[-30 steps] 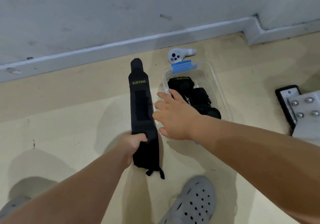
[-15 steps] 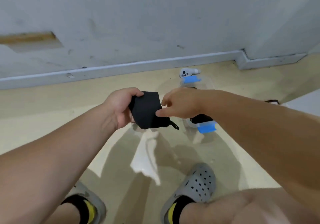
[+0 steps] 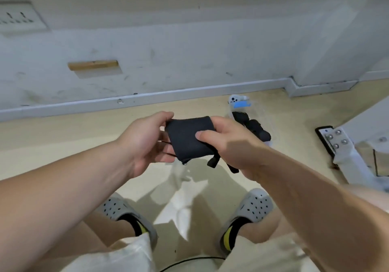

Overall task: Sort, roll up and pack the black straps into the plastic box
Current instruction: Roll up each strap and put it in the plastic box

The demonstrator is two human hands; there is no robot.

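Black strap [image 3: 189, 139], folded or partly rolled, spans the gap between both hands. The left hand [image 3: 145, 143] pinches its left edge and the right hand [image 3: 233, 145] grips its right end, thumb on top. The plastic box [image 3: 260, 114] lies on the floor just beyond the right hand, which is the nearer one.

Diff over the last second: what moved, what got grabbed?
The black strap, stretched out on the floor a second ago, is now lifted and gathered short between both hands. The right hand, then open, now pinches it; the left hand kept its hold. The plastic box with packed straps stayed put.
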